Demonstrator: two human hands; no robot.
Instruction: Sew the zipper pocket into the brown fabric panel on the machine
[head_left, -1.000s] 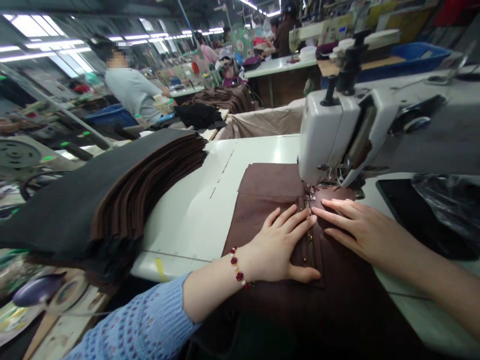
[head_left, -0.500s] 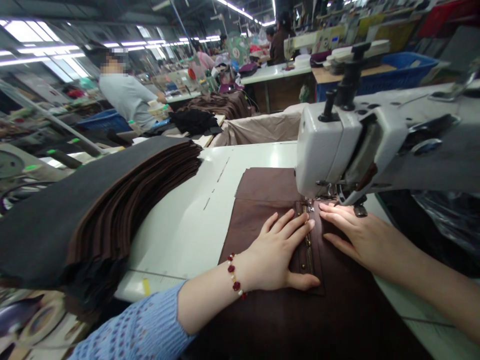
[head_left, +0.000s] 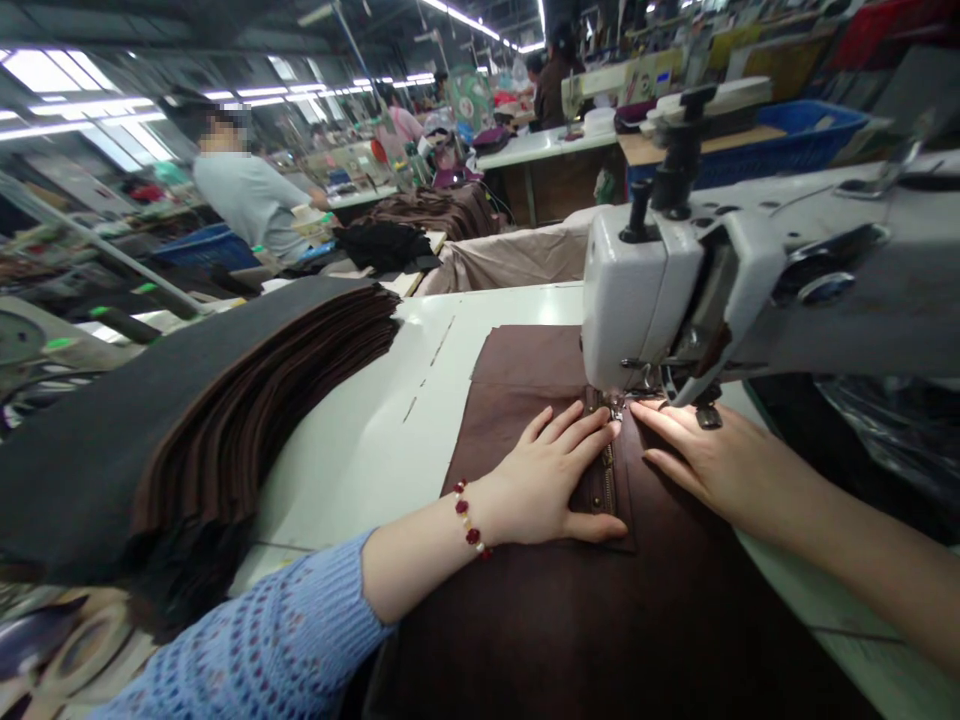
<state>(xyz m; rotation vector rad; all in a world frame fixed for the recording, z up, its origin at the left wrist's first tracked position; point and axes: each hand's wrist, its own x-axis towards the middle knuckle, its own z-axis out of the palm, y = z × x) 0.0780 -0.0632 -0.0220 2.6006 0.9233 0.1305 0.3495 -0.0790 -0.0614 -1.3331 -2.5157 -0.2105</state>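
A dark brown leather-like panel (head_left: 517,610) lies flat under the head of a white sewing machine (head_left: 637,290). Set into it is a brass-toothed zipper (head_left: 609,478), running toward the presser foot (head_left: 616,404). My left hand (head_left: 551,475) rests flat on the panel with fingers spread, its fingertips over the zipper's left side and the thumb across its lower end. On the other side of the presser foot, my right hand (head_left: 709,455) lies with fingers stretched on the panel, partly behind the machine's lower parts.
A tall stack of dark brown panels (head_left: 247,400) sits on the left of the white table (head_left: 360,420). Beyond the table hangs beige cloth (head_left: 517,255). A blue crate (head_left: 795,140) stands at the back right, and a co-worker (head_left: 251,195) is at the back left.
The panel and zipper have moved slightly away from me, toward the machine's needle area. My left hand has moved forward with them; my right hand stays beside the presser foot.
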